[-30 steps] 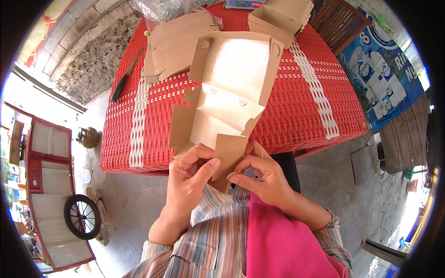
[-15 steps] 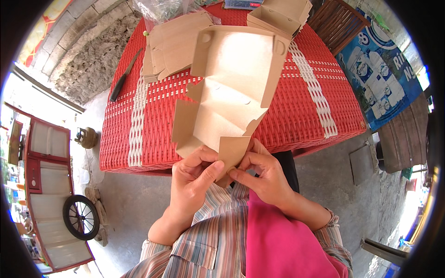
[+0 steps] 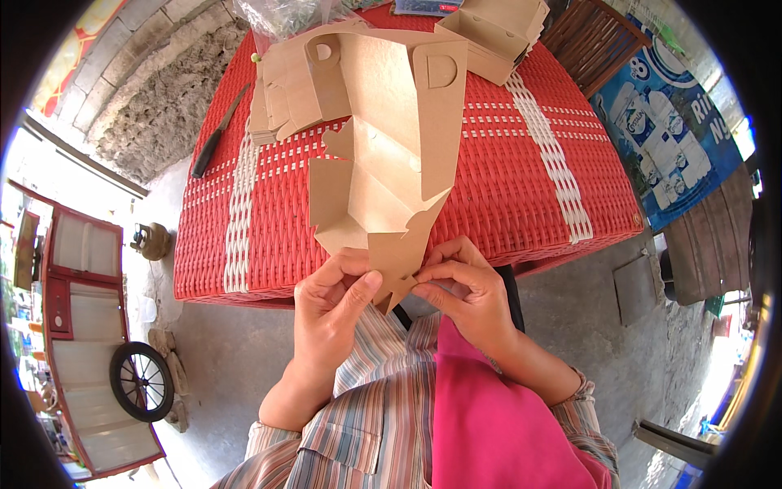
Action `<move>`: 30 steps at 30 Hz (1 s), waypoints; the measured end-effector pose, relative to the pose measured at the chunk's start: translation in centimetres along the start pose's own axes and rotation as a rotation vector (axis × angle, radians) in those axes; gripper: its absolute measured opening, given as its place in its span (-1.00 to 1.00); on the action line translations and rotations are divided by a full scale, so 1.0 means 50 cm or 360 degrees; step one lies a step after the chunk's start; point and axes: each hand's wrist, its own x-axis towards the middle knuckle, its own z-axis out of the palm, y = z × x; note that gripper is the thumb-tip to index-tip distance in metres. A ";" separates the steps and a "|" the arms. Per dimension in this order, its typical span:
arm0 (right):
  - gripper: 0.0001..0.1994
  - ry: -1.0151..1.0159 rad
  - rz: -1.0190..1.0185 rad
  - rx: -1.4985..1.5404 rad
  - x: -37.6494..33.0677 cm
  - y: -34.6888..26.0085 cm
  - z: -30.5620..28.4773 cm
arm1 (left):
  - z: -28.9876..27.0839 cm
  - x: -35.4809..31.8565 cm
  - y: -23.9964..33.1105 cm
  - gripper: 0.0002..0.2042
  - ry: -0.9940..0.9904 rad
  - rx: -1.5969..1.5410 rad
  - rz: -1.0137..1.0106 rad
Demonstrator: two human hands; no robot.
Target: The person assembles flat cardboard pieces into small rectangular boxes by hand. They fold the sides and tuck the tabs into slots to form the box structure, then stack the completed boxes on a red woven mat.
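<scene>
A partly folded brown cardboard box (image 3: 379,163) tilts up in front of me, its long lid panel pointing away over the table. My left hand (image 3: 330,297) pinches the near left corner of the box, thumb on the outer face. My right hand (image 3: 464,289) pinches a small tab at the near right corner with thumb and forefinger. The near end flaps overlap between both hands, with a notch showing there. The side flaps at the left and the far end stand loose.
The red woven table (image 3: 521,187) has white bands. On it lie flat cardboard blanks (image 3: 281,81), a dark-handled knife (image 3: 213,143), a clear plastic bag (image 3: 289,16) and stacked folded boxes (image 3: 489,37). A wooden chair (image 3: 590,45) stands at the far right.
The box has turned and shifted a little left, so its right side wall shows more. My right hand has moved slightly right, along the corner tab.
</scene>
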 end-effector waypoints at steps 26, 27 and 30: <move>-0.60 0.0256 -0.1098 -0.0825 0.010 -0.033 -0.041 | -0.001 0.047 -0.012 -0.55 -0.0208 0.1842 0.0841; -0.58 0.0268 -0.0968 -0.0842 0.016 -0.037 -0.041 | -0.001 0.049 -0.005 -0.54 -0.0267 0.1873 0.0812; -0.51 0.0313 -0.0663 -0.0857 0.031 -0.040 -0.035 | -0.003 0.056 0.009 -0.57 -0.0320 0.1926 0.0623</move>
